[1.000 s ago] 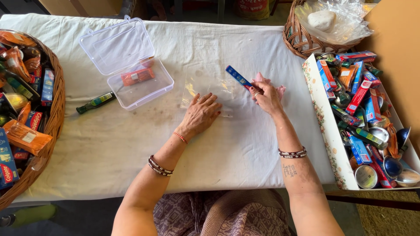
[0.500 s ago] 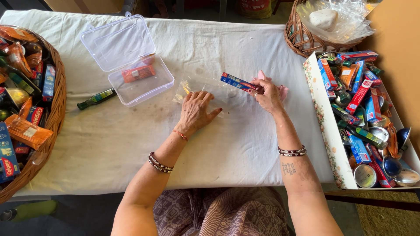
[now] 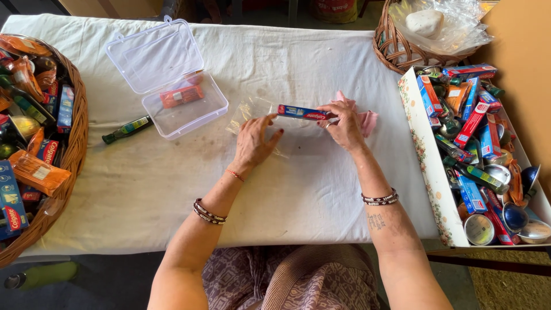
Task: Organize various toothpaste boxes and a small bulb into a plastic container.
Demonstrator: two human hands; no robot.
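My right hand (image 3: 344,123) grips a small red-and-blue toothpaste box (image 3: 303,112) by its right end, holding it level just above the white cloth. My left hand (image 3: 252,143) rests on a clear plastic bag (image 3: 252,112) lying flat on the cloth, fingers spread, fingertips close to the box's left end. A pink cloth (image 3: 367,120) shows behind my right hand. An open clear plastic case (image 3: 172,80) with an orange packet (image 3: 181,96) inside stands to the left of my hands.
A small green bottle (image 3: 126,130) lies beside the case. A wicker basket (image 3: 69,166) of packets fills the left edge. A flowered box (image 3: 430,166) full of toothpaste boxes, tins and bottles stands at the right. Another basket (image 3: 396,49) with plastic wrap sits at the back right.
My right hand has brought the toothpaste box down and left, from tilted to level, toward the bag. My left hand has shifted slightly on the bag, toward the box.
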